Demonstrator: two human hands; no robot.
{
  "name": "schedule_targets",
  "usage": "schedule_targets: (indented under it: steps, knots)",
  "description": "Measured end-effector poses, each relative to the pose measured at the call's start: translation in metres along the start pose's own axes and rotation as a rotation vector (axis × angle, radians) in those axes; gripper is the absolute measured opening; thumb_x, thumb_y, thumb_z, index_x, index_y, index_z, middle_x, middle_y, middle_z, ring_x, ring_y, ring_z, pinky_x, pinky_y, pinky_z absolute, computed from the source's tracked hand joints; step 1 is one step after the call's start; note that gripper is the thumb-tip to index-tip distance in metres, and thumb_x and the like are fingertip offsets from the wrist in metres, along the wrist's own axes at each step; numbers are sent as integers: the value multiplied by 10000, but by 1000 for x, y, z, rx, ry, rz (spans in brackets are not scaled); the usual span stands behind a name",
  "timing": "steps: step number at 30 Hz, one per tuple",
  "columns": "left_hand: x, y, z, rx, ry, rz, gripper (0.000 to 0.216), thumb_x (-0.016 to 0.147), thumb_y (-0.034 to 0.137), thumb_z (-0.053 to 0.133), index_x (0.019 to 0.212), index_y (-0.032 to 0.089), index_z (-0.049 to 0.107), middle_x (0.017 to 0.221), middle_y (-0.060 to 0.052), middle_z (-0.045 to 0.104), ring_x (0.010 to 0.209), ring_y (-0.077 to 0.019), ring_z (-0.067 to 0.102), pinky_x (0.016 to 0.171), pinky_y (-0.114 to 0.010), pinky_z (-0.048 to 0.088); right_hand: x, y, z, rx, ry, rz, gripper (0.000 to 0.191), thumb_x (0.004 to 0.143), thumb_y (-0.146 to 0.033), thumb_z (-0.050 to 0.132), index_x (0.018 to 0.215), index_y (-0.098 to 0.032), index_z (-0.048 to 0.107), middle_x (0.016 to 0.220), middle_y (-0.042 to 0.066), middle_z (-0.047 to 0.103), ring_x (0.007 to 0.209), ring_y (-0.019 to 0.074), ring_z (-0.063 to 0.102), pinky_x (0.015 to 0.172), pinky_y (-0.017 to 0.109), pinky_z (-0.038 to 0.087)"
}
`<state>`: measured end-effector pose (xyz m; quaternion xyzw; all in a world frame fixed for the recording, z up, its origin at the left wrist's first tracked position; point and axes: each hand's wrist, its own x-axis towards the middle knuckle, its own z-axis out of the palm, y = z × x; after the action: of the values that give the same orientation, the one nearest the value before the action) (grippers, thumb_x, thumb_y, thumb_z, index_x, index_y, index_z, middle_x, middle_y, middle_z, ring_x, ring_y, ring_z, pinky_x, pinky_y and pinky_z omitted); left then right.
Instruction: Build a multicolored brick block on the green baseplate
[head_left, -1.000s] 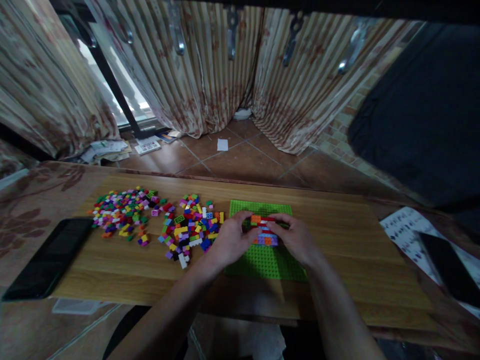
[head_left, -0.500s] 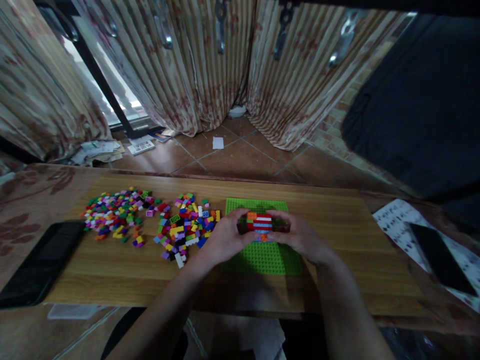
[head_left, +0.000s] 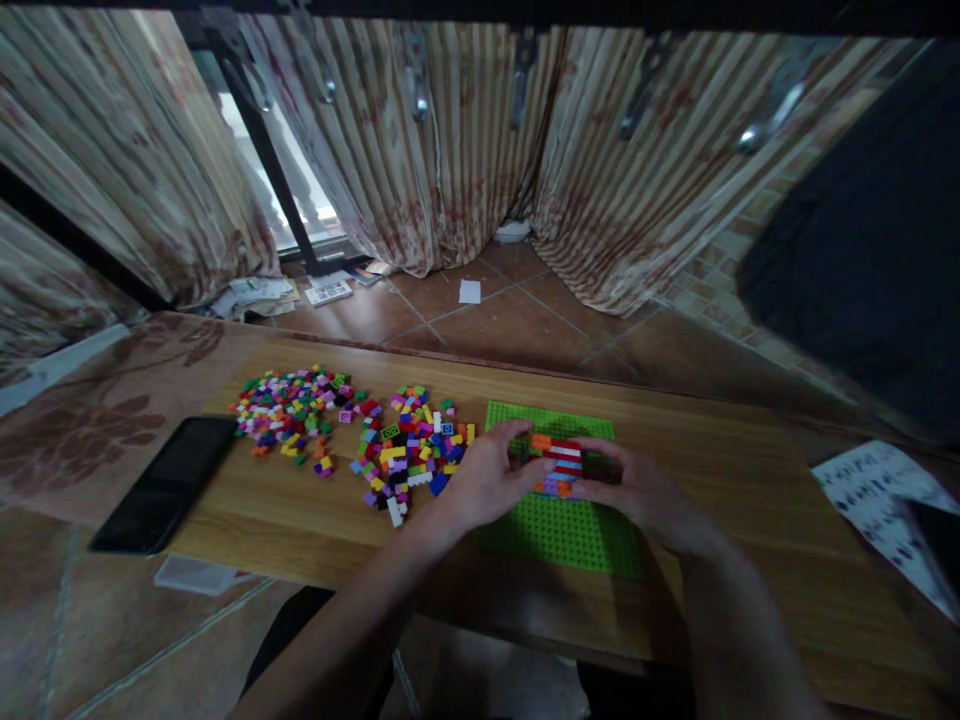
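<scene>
A small toy-brick build (head_left: 564, 468) of stacked orange, red, white, blue and purple rows sits at or just above the green studded baseplate (head_left: 570, 535); I cannot tell whether it is joined to it. From the left, my left hand (head_left: 495, 475) grips it, thumb on the near side and fingers at the far side. My right hand (head_left: 646, 490) holds the right end between thumb and fingers. The fingers hide parts of the build. Closest to my left hand lies a loose pile of mixed bricks (head_left: 409, 455).
A second pile of small bricks (head_left: 289, 410) lies farther left on the wooden tabletop (head_left: 739, 500). At the left edge is a dark tablet (head_left: 165, 485). A printed sheet (head_left: 877, 500) and a dark phone (head_left: 937, 535) lie at right. Curtains (head_left: 450, 160) hang beyond.
The camera view has turned left, so everything appears shifted right. Both hands stay around the brick build, with small finger shifts; more of its near orange and purple row shows.
</scene>
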<state>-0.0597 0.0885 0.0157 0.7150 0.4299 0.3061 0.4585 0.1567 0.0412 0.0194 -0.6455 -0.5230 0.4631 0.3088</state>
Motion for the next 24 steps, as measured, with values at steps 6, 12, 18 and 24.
schedule_targets:
  steps: [6,12,18,24]
  knots:
    - [14,-10,-35,-187,326,8,305,849,340,631,1074,142,689,956,-71,725,672,-131,627,610,-241,502,2,1,-14,-32,31,26,605,614,-433,834,1167,-231,696,1081,79,763,849,258,719,788,430,568]
    - [17,-15,-74,-411,627,-47,279,768,318,715,982,139,718,886,-49,724,618,-106,613,574,-217,524,-16,-33,21,-51,461,-144,341,783,-450,705,1045,-232,727,975,61,755,744,196,690,646,330,546]
    - [14,-11,-80,-494,626,-58,235,736,283,724,921,138,719,811,-15,701,599,-85,588,567,-189,510,-32,-59,104,-183,171,-604,148,934,-261,573,974,-260,716,892,20,732,813,165,688,733,293,537]
    - [12,-12,-89,-484,640,-88,256,736,295,720,941,143,715,800,-12,695,605,-92,599,554,-187,473,-26,-40,126,-429,47,-557,203,906,-328,635,1084,-237,667,978,47,713,863,215,687,718,325,529]
